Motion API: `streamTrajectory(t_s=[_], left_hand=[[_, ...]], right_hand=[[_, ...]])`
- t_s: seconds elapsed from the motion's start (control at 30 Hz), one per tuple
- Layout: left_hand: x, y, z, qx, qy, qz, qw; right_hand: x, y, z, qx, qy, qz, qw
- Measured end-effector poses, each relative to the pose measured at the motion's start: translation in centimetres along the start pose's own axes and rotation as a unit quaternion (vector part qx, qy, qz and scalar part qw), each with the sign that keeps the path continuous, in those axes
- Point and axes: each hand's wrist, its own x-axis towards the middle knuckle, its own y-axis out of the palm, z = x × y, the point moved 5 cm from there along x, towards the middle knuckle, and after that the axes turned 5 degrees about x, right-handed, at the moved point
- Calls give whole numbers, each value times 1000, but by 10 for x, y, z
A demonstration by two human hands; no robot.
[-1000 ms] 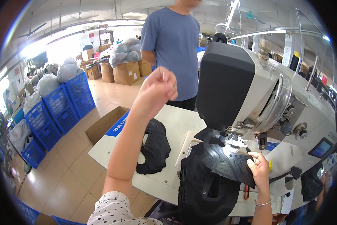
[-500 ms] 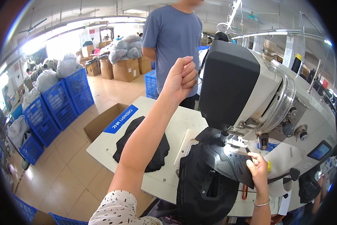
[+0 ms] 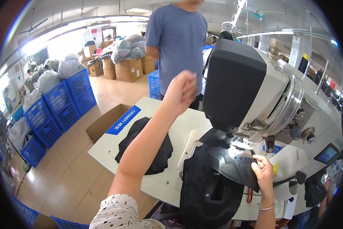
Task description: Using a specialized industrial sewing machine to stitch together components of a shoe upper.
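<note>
My left hand (image 3: pixel 182 91) is raised beside the black cover of a sewing machine (image 3: pixel 234 84), blurred by motion. Its fingers are curled closed; whether anything small is between them cannot be made out. My right hand (image 3: pixel 264 170) pinches the right edge of a black shoe upper piece (image 3: pixel 236 166) between thumb and fingers. That piece lies under the lit needle area, partly over a stack of black shoe pieces (image 3: pixel 202 191) at the table's near edge. Left of the machine, more black pieces (image 3: pixel 160 156) lie piled on the table, partly behind my left forearm.
A red-handled tool (image 3: pixel 249 195) lies below my right hand. The machine's small screen (image 3: pixel 327 152) is at right. An open carton (image 3: pixel 102 124) stands beyond the table's left edge. A person in a blue shirt (image 3: pixel 179 49) stands behind the table. Blue crates (image 3: pixel 80 91) line the left.
My left hand has come down slightly, still closed. My right hand and the shoe upper piece have stayed almost in place.
</note>
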Motion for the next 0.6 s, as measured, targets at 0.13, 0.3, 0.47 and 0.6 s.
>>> streamTrajectory(t_s=[0.13, 0.3, 0.47, 0.6], left_hand=[[-90, -27, 52, 87, -113, -153, 978], [-202, 2, 101, 198, -291, 187, 917], [-214, 51, 127, 295, -329, 242, 864], [-203, 90, 145, 176, -283, 148, 931]], right_hand=[[-1, 0, 0, 17, -5, -3, 1000], [0, 0, 0, 26, -17, 1, 1000], [-2, -2, 0, -22, -26, -5, 999], [-5, -1, -4, 36, 10, -12, 999]])
